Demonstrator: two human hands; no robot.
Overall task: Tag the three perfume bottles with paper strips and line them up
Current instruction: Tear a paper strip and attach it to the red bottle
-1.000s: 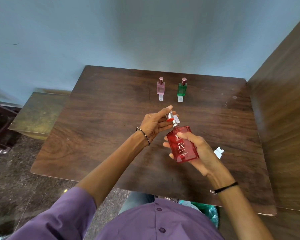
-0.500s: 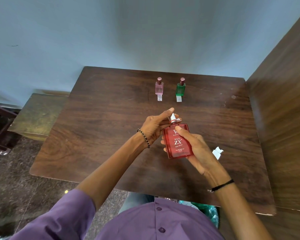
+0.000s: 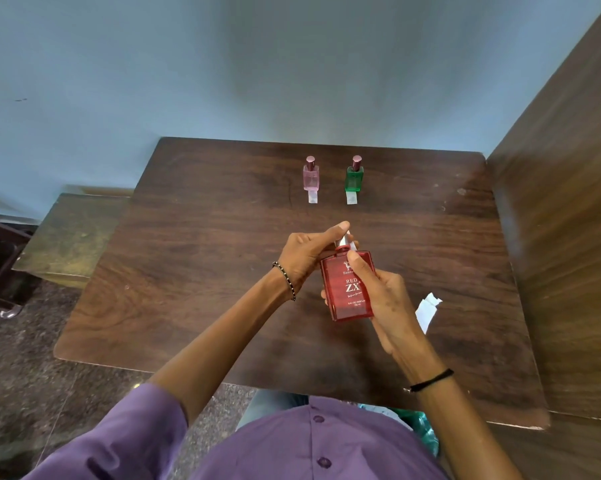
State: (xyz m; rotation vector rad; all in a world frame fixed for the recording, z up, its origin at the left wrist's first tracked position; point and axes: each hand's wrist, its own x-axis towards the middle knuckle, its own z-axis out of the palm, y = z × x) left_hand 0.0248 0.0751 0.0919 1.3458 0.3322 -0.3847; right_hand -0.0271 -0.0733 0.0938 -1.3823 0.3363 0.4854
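The right hand (image 3: 384, 299) is wrapped around the red bottle (image 3: 349, 289), thumb laid across its front, holding it raised over the middle of the table (image 3: 195, 271). The left hand (image 3: 306, 254) is curled at the bottle's silver neck, forefinger stretched over the top, fingertips pinching there; what they pinch cannot be made out. White print on the red glass reads "RED ZX" and "EAU DE PARFUM"; the smaller lines are illegible. A loose paper strip (image 3: 427, 311) lies just right of the right hand. Near the far edge stand the pink bottle (image 3: 310, 174) and the green bottle (image 3: 354, 176), side by side, each with a white strip at its base.
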